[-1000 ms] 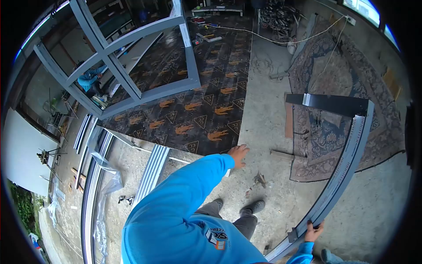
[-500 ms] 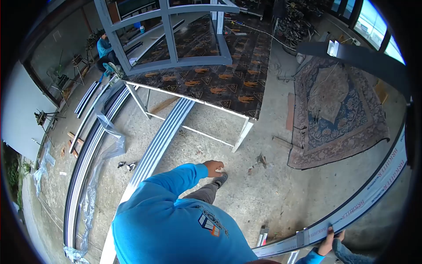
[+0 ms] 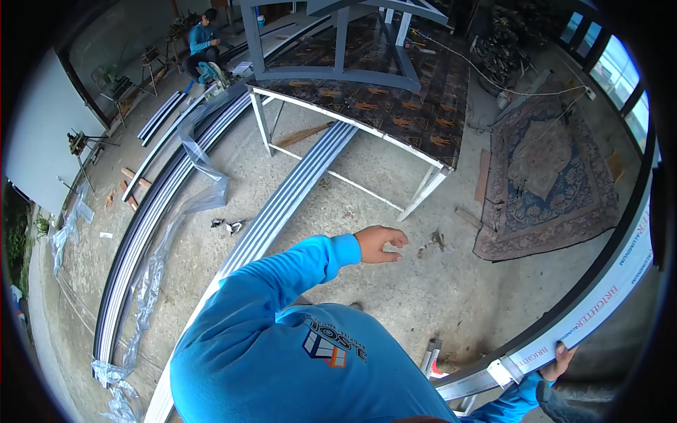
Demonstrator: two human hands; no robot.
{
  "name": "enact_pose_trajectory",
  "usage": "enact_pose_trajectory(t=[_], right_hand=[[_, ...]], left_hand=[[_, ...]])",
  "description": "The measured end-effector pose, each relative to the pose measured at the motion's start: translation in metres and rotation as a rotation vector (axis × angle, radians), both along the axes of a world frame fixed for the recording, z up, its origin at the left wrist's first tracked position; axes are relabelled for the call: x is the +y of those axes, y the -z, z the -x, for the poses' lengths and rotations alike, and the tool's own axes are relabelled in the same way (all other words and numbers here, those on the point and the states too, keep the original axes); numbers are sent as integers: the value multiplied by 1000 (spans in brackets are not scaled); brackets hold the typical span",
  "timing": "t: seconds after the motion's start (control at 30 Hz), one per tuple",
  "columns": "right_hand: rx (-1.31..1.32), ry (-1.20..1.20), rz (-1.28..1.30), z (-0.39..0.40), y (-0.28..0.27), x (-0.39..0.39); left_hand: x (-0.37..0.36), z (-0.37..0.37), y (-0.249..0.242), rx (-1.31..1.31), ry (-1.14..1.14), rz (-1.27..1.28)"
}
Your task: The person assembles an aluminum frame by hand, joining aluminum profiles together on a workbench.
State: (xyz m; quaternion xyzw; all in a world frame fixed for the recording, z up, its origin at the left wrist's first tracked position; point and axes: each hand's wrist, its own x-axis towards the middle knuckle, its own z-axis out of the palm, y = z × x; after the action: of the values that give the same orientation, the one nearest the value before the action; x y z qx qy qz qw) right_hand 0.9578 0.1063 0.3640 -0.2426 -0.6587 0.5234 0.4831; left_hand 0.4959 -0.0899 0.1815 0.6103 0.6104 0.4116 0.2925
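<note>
My right hand (image 3: pixel 559 362) grips a long aluminium profile (image 3: pixel 571 333) at the lower right. The profile wears white protective film printed with red and blue lettering, and its inner edge is dark. It looks curved in this wide view. A small light bracket-like piece (image 3: pixel 502 372) sits on it, left of the hand. My left hand (image 3: pixel 381 244) hangs over the concrete floor in mid-view, bent fingers apart from the thumb, with nothing in it. Nearest to it are ribbed silver profiles (image 3: pixel 293 185) lying on the floor and reaching under the table.
A white-legged table (image 3: pixel 423 156) bears a grey window frame (image 3: pixel 337 74). More profiles (image 3: pixel 144 243) and plastic film (image 3: pixel 144 299) lie at left. A patterned rug (image 3: pixel 543 176) is at right. Another person (image 3: pixel 204 46) sits at the far left beside a teal power tool (image 3: pixel 210 72).
My left hand has moved forward and right, its fingers now more plainly parted. The view has shifted, and the filmed profile is turned so its dark edge shows more. My right hand still grips it.
</note>
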Motion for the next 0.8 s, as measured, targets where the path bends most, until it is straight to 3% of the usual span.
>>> enact_pose_trajectory(t=[0.2, 0.33, 0.43, 0.5, 0.8], right_hand=[[-15, -315, 86, 151, -4, -73], [-124, -529, 37, 275, 7, -134], [-223, -728, 83, 365, 10, -189], [-360, -913, 65, 417, -5, -232], [-294, -1162, -282, 582, -28, -311]], left_hand=[[-89, 8, -83, -115, 142, -344], [-144, 39, -126, -309, -38, -605], [-171, 68, -143, -502, -138, -679], [-193, 89, -152, -851, -119, -741], [-294, 198, -156, -742, -487, -810]])
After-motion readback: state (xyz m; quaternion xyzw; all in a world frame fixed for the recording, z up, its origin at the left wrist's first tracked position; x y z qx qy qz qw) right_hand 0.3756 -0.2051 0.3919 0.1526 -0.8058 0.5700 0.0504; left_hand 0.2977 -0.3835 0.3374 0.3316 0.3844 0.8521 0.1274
